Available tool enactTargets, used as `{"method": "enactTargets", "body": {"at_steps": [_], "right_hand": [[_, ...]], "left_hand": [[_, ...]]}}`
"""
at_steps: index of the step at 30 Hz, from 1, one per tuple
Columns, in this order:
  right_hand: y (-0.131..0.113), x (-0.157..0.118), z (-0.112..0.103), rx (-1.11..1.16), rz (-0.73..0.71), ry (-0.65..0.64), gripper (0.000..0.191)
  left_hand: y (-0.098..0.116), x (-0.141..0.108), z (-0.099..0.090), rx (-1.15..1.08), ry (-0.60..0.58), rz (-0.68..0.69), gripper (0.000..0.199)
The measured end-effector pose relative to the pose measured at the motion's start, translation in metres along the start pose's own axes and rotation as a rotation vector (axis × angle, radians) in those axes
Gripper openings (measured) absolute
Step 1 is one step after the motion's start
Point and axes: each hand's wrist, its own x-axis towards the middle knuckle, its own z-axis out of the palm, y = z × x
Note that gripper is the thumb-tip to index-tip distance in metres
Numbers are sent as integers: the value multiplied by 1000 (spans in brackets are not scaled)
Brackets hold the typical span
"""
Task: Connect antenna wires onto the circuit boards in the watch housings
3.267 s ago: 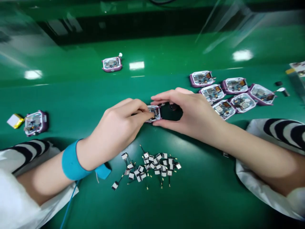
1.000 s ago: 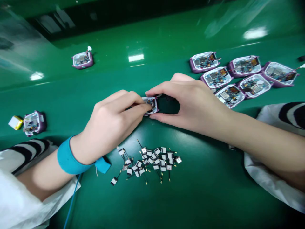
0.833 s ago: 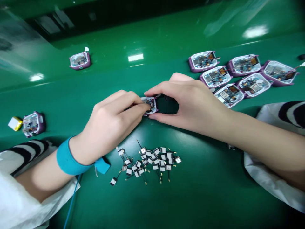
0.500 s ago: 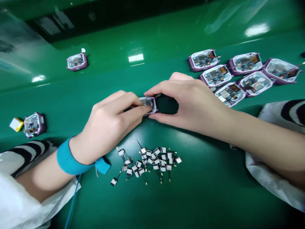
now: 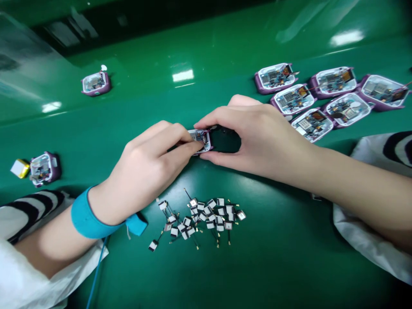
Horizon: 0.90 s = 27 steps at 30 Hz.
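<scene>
Between my hands, at the middle of the view, is an open smartwatch case (image 5: 207, 138) with a white inner rim and a circuit board inside. My right hand (image 5: 257, 128) grips its right end between thumb and fingertips, leaving a dark gap below the palm. My left hand (image 5: 151, 161), with a blue wrist strap (image 5: 92, 214), closes over the left end. One of its fingertips reaches inside the case onto the board. The left fingers cover much of the case, so any small part under them is hidden.
Nearer me lies a loose pile of small square antenna modules (image 5: 202, 216) with short black leads. Several open purple watch cases (image 5: 286, 99) sit at the right. Others stand at the far left (image 5: 95, 83) and near left (image 5: 45, 168), beside a yellow-edged battery (image 5: 19, 168).
Both hands keep almost the same hold on the watch case. The left wrist and strap shift slightly left, and the view moves a little; the pile lies as before.
</scene>
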Motion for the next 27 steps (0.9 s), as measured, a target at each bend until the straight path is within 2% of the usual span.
{"method": "enactTargets", "body": {"at_steps": [4, 13, 27], "right_hand": [[0, 0, -1, -2, -16, 4, 26], [0, 0, 1, 4, -27, 30, 25], [0, 0, -1, -9, -30, 9, 26]], "left_hand": [[0, 0, -1, 8, -22, 4, 15], [0, -4, -1, -21, 35, 9, 11], [-1, -4, -1, -35, 36, 1, 13]]}}
